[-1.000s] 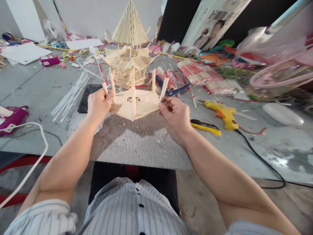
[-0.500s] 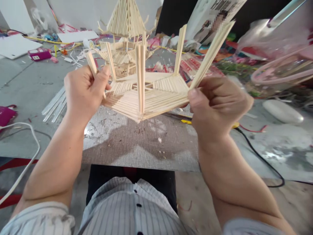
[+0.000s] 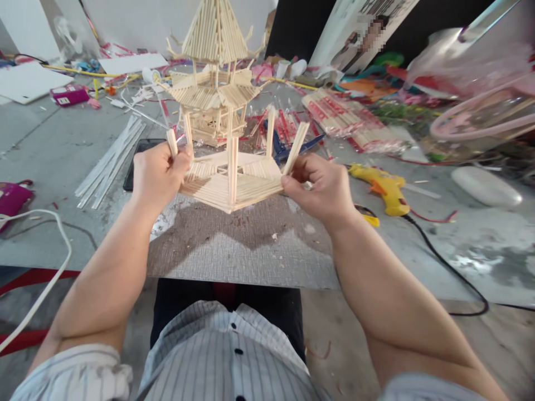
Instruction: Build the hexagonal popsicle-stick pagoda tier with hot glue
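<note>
Between my hands is a pale wooden-stick platform (image 3: 251, 186), many-sided, with several upright posts at its corners and a gap in its middle. My left hand (image 3: 161, 172) pinches its left corner by a post. At the right corner, my right hand (image 3: 320, 186) grips the edge beside another post, thumb toward me. The platform appears held above the grey table mat (image 3: 242, 256), which carries its shadow. Just behind it stands a tiered stick pagoda model (image 3: 215, 92) with a pointed roof; the platform's posts hide part of its base.
A yellow glue gun (image 3: 387, 189) lies right of my right hand, its black cord running to the table edge. White strips (image 3: 111, 161) and a dark phone (image 3: 146, 147) are on the left. Packaged sticks (image 3: 334, 114), blue pliers (image 3: 307, 146) and a white oval object (image 3: 486, 186) lie rightward.
Both hands have moved the platform away from me and lower, toward the pagoda model. It looks smaller, and my right hand has shifted left, uncovering the glue gun.
</note>
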`<state>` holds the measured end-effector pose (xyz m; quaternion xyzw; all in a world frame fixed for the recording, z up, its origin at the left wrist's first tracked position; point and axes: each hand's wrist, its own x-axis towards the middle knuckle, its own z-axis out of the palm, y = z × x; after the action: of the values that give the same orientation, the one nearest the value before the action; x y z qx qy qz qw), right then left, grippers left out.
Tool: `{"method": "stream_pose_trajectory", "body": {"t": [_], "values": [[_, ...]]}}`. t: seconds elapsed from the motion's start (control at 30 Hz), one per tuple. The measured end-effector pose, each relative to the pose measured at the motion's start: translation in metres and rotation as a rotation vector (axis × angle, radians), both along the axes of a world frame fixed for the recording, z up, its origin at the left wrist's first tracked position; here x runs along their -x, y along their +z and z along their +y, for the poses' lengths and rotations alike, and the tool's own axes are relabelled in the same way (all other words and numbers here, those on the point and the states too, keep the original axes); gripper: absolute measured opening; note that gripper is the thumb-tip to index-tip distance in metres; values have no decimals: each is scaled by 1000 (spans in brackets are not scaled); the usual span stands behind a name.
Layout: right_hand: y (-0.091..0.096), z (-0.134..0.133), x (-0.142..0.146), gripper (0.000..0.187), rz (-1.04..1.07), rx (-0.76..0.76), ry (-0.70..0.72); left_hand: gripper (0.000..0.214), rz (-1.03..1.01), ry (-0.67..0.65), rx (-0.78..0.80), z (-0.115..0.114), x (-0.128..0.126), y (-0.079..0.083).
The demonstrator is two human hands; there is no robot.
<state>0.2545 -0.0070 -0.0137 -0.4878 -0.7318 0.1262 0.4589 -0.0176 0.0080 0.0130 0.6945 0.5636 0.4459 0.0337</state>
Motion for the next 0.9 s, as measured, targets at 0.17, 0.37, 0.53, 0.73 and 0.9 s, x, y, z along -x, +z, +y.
{"method": "stream_pose_trajectory", "body": {"t": [0.17, 0.37, 0.53, 0.73, 0.9], "values": [[-3, 10, -2, 6, -175, 270, 110, 36, 64, -122, 100, 9, 10, -11], [-17, 20, -3, 12, -308, 412, 256, 56, 59, -495, 289, 13, 16, -15], [-23, 22, -3, 12, -400, 403, 219, 66, -186, -523, 324, 25, 21, -28], [-23, 21, 3, 12, -472, 432, 129, 21, -136, 20, 71, 44, 26, -45], [-23, 19, 4, 10, -450, 439, 143, 20, 40, -46, 213, 48, 26, -49]]}}
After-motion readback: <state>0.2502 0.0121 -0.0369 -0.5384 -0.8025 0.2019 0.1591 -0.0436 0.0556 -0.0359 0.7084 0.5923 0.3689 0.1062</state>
